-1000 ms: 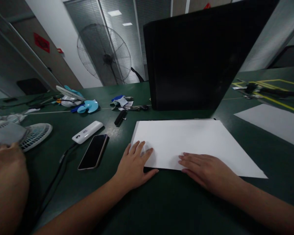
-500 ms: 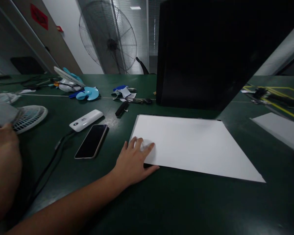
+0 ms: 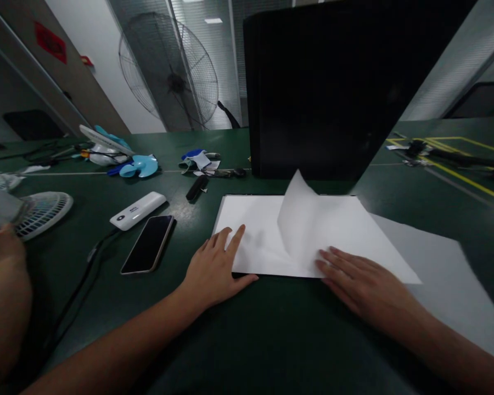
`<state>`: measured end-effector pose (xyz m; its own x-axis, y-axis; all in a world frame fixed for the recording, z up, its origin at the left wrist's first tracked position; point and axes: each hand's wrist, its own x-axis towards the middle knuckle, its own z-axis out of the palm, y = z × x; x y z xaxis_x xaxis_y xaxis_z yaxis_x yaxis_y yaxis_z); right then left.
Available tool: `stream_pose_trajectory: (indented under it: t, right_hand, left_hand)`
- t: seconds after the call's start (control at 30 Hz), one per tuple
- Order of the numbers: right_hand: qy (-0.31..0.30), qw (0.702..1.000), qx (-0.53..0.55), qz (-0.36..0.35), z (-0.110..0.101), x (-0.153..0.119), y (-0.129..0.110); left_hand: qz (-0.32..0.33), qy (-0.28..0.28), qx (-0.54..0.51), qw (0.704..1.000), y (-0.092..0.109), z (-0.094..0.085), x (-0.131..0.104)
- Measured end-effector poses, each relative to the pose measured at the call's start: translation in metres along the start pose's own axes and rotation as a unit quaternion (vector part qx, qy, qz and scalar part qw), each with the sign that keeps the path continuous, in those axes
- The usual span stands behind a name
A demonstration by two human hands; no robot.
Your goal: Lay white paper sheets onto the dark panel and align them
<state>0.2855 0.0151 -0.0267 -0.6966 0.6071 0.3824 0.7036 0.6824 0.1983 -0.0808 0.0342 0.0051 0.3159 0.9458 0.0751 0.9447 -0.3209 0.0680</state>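
White paper (image 3: 255, 247) lies on the green table, with a sheet (image 3: 302, 219) bent up so that its corner points upward near the middle. My left hand (image 3: 216, 263) rests on the paper's left front corner, fingers spread, its thumb on the table edge side of the paper. My right hand (image 3: 362, 280) lies nearly flat over the front right part, its fingertips at the bent sheet, fingers stretched out and slightly blurred. Another white sheet (image 3: 444, 263) is beside and partly behind my right forearm.
A black monitor (image 3: 321, 93) stands behind the paper. To the left are a phone (image 3: 148, 244), a white power bank (image 3: 138, 211) with a cable, and a white fan grille (image 3: 45, 214). Another person's hand (image 3: 4, 285) is at the far left.
My right hand has come into view onto the paper. A sheet now bends upward there. The loose sheet on the right has shifted closer. The view has turned slightly; my left hand stays on the corner.
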Motion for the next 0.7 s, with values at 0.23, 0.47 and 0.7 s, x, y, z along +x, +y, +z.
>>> stream_pose_trajectory:
  t: [0.23,0.47,0.7]
  right_hand:
    - [-0.078,0.987,0.122,-0.064,0.01,0.077,-0.044]
    - [-0.118,0.969,0.212,-0.046,0.013,0.091,-0.035]
    - [-0.114,0.975,0.19,-0.004,0.015,0.074,-0.005]
  left_hand:
    - [0.012,0.084,-0.023,0.996,-0.003,0.004,-0.005]
    - [0.006,0.145,-0.088,0.985,-0.01,0.006,-0.007]
    - [0.005,0.023,-0.062,0.998,-0.012,-0.01,-0.005]
